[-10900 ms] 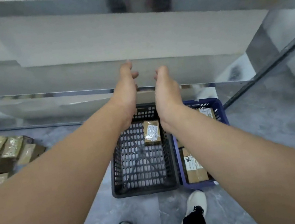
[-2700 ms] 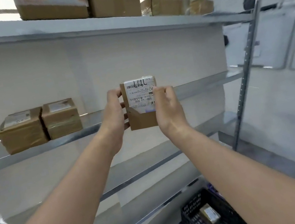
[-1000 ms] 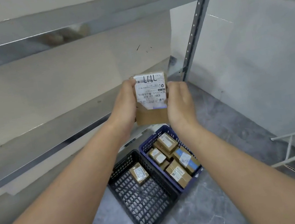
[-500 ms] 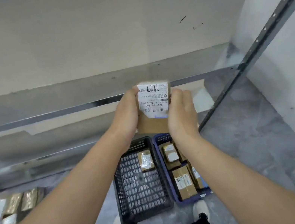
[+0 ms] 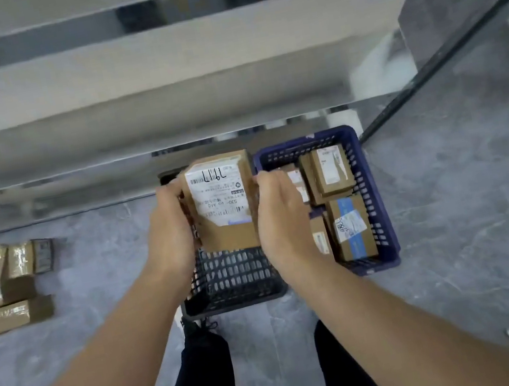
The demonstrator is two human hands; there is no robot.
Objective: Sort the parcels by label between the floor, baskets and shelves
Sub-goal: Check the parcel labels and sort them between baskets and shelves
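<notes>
grey marbled floor (image 5: 453, 208): loose parcel pile at left. black slotted plastic basket (image 5: 234, 281) beside blue plastic basket (image 5: 381, 204), latter w/ several boxes. small brown cardboard parcel w/ white label (image 5: 219, 202): over black basket, clamped betw. left hand (image 5: 169, 238) & right hand (image 5: 281, 218). advice: check label, lower flat, then let go.
</notes>
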